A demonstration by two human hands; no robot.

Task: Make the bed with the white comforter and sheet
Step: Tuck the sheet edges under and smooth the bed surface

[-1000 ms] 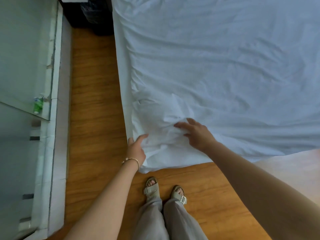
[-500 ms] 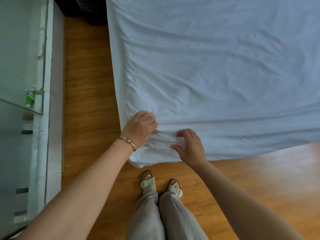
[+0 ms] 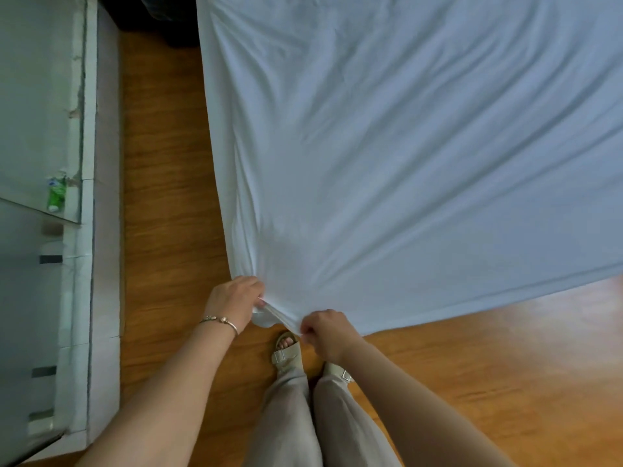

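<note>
A white sheet [image 3: 387, 146] covers the bed and fills the upper right of the head view. Its near left corner [image 3: 269, 315] is bunched and drawn tight, with creases fanning out from it across the bed. My left hand [image 3: 234, 303], with a bracelet on the wrist, grips the left side of that corner. Just to the right, my right hand [image 3: 325, 333] pinches the same bunched edge in curled fingers. No comforter shows in this view.
Wooden floor [image 3: 165, 197] runs along the bed's left side and in front of it. A white ledge and wall [image 3: 84, 163] stand at the left, with a small green bottle [image 3: 55, 197] on them. My sandalled feet [image 3: 286, 352] stand at the corner. Something dark [image 3: 151, 18] sits top left.
Both hands have closed on the sheet's corner and pulled it toward me. The loose folds near the corner have stretched into taut creases.
</note>
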